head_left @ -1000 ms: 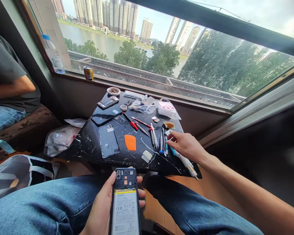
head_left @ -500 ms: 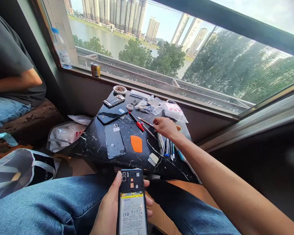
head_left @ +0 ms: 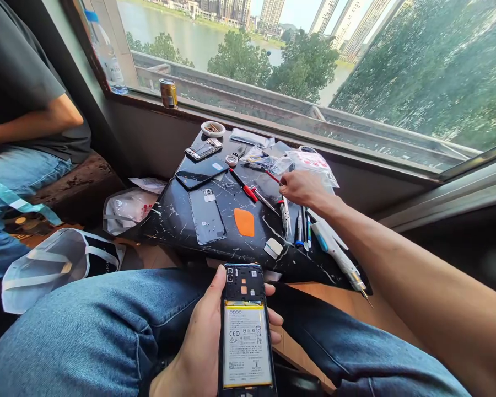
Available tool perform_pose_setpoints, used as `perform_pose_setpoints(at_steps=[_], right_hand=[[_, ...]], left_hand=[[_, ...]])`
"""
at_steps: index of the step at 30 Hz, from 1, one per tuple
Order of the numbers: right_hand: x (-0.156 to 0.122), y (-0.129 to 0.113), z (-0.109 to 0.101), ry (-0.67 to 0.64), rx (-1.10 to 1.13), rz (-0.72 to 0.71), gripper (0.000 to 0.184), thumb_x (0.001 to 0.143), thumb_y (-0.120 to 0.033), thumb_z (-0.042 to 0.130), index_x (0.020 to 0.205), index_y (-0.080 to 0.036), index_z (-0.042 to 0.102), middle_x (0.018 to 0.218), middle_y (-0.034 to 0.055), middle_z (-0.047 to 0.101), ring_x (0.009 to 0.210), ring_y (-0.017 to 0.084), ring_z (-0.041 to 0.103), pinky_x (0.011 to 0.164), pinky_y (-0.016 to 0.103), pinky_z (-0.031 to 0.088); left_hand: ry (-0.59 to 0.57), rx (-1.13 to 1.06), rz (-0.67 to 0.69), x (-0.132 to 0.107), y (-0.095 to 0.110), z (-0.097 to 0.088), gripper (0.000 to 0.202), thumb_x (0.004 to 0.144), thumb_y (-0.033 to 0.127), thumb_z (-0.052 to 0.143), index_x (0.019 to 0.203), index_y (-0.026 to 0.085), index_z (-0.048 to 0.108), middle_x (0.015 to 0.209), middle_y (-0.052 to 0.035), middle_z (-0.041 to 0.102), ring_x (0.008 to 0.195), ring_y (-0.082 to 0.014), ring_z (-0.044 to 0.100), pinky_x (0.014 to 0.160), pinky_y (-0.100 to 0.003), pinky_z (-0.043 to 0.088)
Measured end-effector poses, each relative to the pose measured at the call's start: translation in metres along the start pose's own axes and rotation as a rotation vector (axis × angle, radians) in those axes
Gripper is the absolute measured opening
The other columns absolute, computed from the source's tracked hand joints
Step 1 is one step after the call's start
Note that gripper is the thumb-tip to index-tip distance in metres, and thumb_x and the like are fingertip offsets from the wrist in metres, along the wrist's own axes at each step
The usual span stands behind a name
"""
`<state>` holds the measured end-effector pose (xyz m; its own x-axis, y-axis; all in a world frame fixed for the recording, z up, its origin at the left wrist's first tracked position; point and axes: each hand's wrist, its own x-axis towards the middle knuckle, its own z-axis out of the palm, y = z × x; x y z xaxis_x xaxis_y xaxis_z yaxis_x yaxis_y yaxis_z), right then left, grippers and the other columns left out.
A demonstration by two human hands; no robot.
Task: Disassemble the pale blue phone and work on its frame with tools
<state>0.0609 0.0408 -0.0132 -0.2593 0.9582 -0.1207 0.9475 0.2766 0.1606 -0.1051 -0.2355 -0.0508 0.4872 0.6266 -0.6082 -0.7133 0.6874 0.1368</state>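
My left hand is closed around an OPPO smartphone over my lap, its back off and the battery and two camera lenses showing. Over the right part of the table, my right hand pinches a thin red stick-like tool pointing left; its exact kind is unclear. Below that hand lie tweezers, a silver tool, a blue-ended tool and a white handheld tool with a thin metal tip. A red-and-black pen-like tool lies left of it. An orange flat pick rests nearer me.
A phone back cover, a dark phone panel and an opened phone lie on the table's left side. Plastic bags sit at the back right. A can and bottle stand on the sill. Another person sits left.
The view has tilted down and shifted left. My right hand has lifted the thin tool slightly off the others; the white tool beneath my arm shows more. The phone stays in my left hand.
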Motion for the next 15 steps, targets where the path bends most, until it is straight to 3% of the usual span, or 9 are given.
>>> perform_pose_setpoints(at_steps=[8, 12, 15], right_hand=[[-0.034, 0.008, -0.013, 0.089, 0.169, 0.04, 0.019, 0.088, -0.025, 0.056, 0.087, -0.014, 0.071, 0.089, 0.0154, 0.076, 0.09, 0.03, 0.071, 0.075, 0.034, 0.05], [-0.08, 0.007, -0.027, 0.104, 0.709, 0.177, 0.015, 0.092, -0.03, 0.062, 0.089, -0.016, 0.062, 0.073, 0.0092, 0.073, 0.066, 0.021, 0.072, 0.063, 0.029, 0.057], [-0.126, 0.0, -0.029, 0.133, 1.102, 0.251, 0.012, 0.092, -0.027, 0.065, 0.087, -0.018, 0.058, 0.075, 0.0066, 0.074, 0.068, 0.017, 0.074, 0.066, 0.025, 0.062]], left_hand=[[-0.052, 0.017, 0.021, -0.005, -0.001, -0.001, 0.087, 0.091, 0.075, 0.03, 0.121, 0.004, 0.07, 0.087, -0.0186, 0.073, 0.075, -0.0255, 0.07, 0.07, -0.031, 0.05], [-0.048, 0.005, 0.008, -0.007, -0.001, 0.001, 0.087, 0.091, 0.075, 0.03, 0.12, 0.004, 0.07, 0.088, -0.0182, 0.073, 0.075, -0.0256, 0.07, 0.072, -0.032, 0.051], [-0.04, 0.001, -0.007, -0.008, -0.001, 0.003, 0.089, 0.09, 0.077, 0.03, 0.12, 0.003, 0.07, 0.087, -0.0187, 0.073, 0.074, -0.0261, 0.07, 0.073, -0.033, 0.052]])
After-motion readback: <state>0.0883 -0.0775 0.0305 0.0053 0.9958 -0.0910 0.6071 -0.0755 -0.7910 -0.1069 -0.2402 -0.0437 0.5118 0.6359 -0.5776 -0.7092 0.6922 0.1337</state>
